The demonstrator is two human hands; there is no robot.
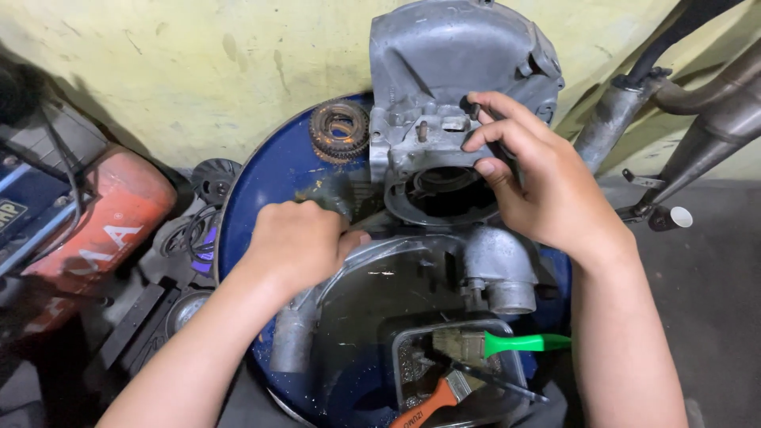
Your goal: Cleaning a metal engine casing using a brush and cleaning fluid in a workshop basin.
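Grey cast engine casing (444, 87) atop blue drum (261, 182): right hand (531, 174) pinches small dark part at casing's edge, left hand (297, 242) fisted below it, gear (339, 131) left, brushes (476, 364) nearer.

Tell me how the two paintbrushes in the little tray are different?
The green-handled paintbrush has a bright plastic-looking handle pointing right, out over the rim of the clear rectangular tray. The orange-handled paintbrush has its handle pointing down-left toward the picture's bottom edge. The green one lies farther from the person, the orange one nearer. Both have worn, dirty bristles resting inside the tray.
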